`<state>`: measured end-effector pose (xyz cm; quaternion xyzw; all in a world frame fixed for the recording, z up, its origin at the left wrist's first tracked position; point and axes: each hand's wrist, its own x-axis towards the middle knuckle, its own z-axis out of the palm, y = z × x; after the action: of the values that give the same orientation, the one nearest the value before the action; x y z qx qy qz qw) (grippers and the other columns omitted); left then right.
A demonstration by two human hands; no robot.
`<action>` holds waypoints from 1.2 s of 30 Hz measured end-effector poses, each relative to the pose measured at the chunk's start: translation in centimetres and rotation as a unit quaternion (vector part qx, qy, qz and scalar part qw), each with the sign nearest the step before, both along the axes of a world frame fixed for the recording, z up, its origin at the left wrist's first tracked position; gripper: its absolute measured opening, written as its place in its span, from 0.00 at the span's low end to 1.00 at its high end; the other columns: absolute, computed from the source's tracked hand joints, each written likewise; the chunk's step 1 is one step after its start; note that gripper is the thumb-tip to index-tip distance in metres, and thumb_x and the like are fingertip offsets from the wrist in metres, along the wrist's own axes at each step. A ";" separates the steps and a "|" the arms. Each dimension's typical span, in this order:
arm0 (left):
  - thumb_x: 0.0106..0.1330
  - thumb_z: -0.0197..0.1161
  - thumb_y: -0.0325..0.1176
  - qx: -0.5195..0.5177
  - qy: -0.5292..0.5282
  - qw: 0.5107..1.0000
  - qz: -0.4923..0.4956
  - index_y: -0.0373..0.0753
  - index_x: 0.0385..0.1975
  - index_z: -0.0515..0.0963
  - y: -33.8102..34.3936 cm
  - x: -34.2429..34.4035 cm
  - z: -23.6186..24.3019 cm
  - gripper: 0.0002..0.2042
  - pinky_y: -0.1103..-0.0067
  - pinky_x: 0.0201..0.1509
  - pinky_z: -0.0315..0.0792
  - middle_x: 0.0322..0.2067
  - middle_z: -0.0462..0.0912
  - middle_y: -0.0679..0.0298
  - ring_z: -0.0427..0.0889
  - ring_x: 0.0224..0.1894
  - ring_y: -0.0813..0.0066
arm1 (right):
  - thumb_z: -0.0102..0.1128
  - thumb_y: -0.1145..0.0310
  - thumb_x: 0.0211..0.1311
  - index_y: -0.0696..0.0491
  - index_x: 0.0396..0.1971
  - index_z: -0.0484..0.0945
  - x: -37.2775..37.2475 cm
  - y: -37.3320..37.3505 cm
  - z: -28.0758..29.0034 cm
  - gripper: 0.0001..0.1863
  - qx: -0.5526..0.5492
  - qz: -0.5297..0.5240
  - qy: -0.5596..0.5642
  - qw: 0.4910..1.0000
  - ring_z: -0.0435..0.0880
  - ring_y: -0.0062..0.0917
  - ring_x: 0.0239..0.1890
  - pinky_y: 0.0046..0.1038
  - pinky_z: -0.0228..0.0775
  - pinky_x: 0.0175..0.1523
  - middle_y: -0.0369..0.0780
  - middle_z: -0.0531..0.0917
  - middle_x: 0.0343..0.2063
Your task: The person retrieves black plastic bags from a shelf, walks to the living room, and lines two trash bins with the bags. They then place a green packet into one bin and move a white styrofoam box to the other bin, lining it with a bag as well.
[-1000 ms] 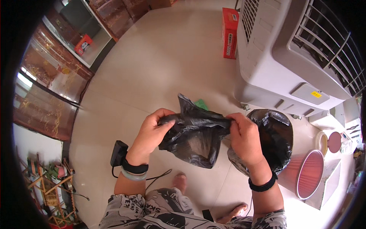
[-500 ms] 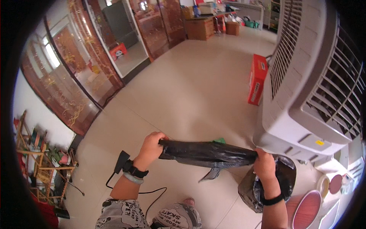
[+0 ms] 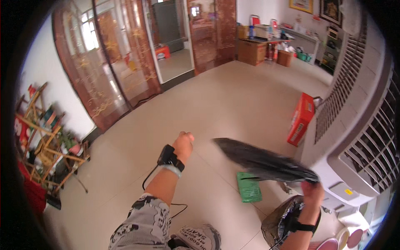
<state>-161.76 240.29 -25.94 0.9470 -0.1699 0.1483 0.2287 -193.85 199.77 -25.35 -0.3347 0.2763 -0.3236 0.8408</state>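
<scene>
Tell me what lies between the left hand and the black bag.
Only pale floor shows between the left hand and black bag, in the head view.

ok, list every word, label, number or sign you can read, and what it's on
Trousers: dark capitals, partly legible; wording not copied.
Red box: pale printing, too small to read.
Yellow sticker on the cooler: marks too small.
Green packet: faint print, unreadable.
Black bag in right hand: none seen; blurred.
</scene>
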 end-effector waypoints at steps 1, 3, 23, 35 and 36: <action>0.54 0.58 0.23 -0.022 0.047 0.999 0.015 0.46 0.41 0.75 1.1 0.5 0.6 0.15 0.70 0.38 0.73 0.36 0.77 0.60 0.80 0.33 0.62 | 0.38 0.65 0.66 0.55 0.41 0.75 -0.6 -0.5 0.6 0.16 0.038 -0.081 -0.005 0.996 0.81 0.32 0.40 0.36 0.76 0.46 0.42 0.81 0.39; 0.56 0.60 0.26 -0.088 0.100 0.988 -0.072 0.45 0.44 0.74 1.8 0.3 1.4 0.15 0.71 0.41 0.73 0.40 0.77 0.60 0.80 0.35 0.66 | 0.39 0.68 0.64 0.55 0.42 0.73 -1.6 0.0 1.4 0.14 -0.020 -0.072 0.006 0.997 0.80 0.30 0.43 0.40 0.75 0.47 0.41 0.80 0.40; 0.64 0.54 0.31 -0.254 0.261 0.868 -0.338 0.32 0.38 0.75 -14.9 -13.2 0.2 0.09 0.77 0.39 0.71 0.29 0.81 0.56 0.79 0.32 0.69 | 0.56 0.61 0.62 0.60 0.50 0.69 0.2 9.4 4.3 0.22 -0.188 0.145 0.109 0.965 0.74 0.19 0.41 0.22 0.67 0.40 0.37 0.78 0.40; 0.56 0.62 0.34 0.233 0.210 0.893 -0.322 0.40 0.47 0.74 -4.6 -5.0 -1.1 0.18 0.67 0.48 0.71 0.41 0.79 0.53 0.76 0.46 0.53 | 0.53 0.74 0.48 0.57 0.31 0.80 1.9 7.3 -7.6 0.10 -0.443 0.334 0.548 0.626 0.83 0.39 0.36 0.38 0.75 0.43 0.49 0.82 0.29; 0.55 0.61 0.33 0.267 0.263 0.882 -0.284 0.39 0.45 0.76 -3.5 -3.1 0.6 0.16 0.66 0.47 0.71 0.40 0.79 0.52 0.77 0.45 0.52 | 0.53 0.73 0.48 0.55 0.32 0.81 3.0 6.2 -6.3 0.11 -0.482 0.308 0.560 0.600 0.82 0.41 0.38 0.38 0.74 0.44 0.49 0.82 0.32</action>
<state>-164.83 236.79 -25.39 0.8876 -0.3984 -0.2284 0.0353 -190.87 206.01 -31.63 -0.8722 0.3771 0.1194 0.2879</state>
